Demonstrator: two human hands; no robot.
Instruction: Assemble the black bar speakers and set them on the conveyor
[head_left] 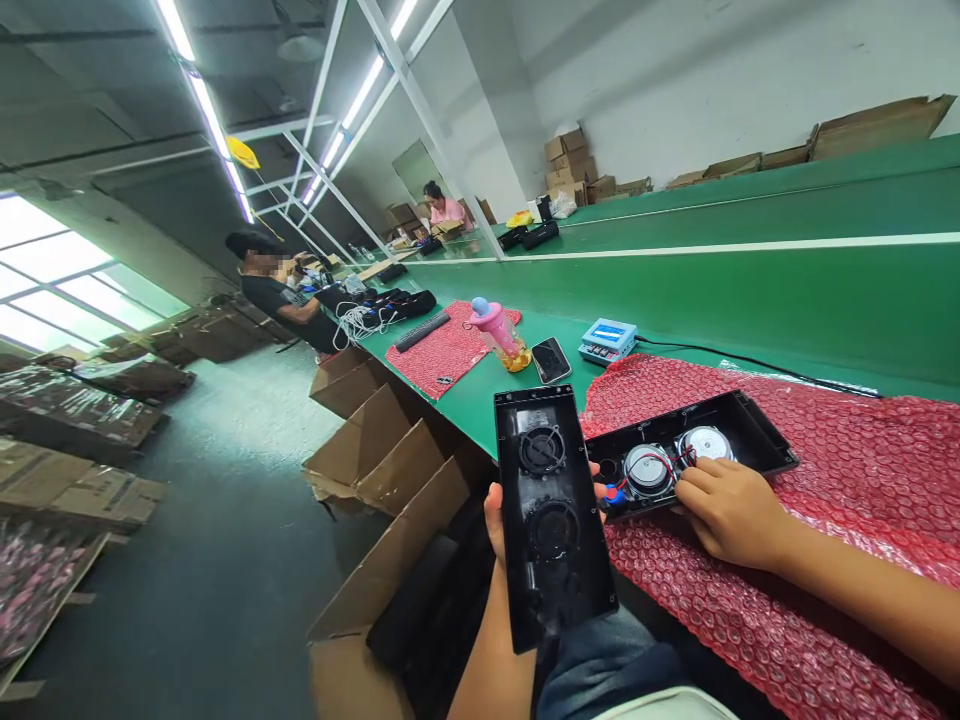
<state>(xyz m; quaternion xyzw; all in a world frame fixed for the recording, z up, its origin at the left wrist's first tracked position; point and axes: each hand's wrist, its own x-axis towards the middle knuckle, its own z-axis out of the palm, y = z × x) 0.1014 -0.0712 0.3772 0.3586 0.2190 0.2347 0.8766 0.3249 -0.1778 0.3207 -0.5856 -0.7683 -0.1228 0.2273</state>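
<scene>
Our left hand (495, 520) gripped the black grille panel (553, 515) upright, exposing its back; our right hand (727, 510), fingers curled, steadied the speaker housing (690, 450) on red bubble wrap (825, 450).

The left hand (496, 520) is raised in front of the body, forearm rising from below, thumb on the near side and fingers wrapped round behind what it grips, mostly hidden. The right hand (726, 510) lies palm down, forearm reaching in from the right, its fingers (694, 472) bent with the tips pressing down.
</scene>
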